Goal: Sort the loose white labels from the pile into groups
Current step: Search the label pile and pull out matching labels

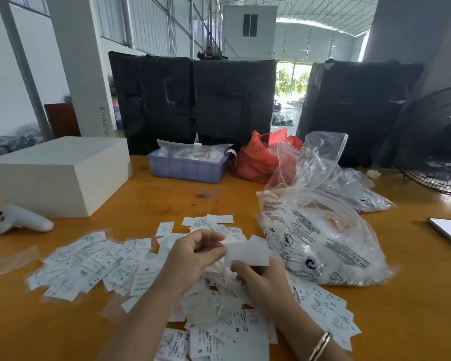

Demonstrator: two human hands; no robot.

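Sorting underway: left hand [197,252] and right hand [258,276] pinch one blank-faced white rectangular label [246,254] (print hidden); next, turn it, read size, place it.

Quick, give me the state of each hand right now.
Left hand: fingers curled, pinching the left edge of a white label.
Right hand: holding the same label's lower edge.
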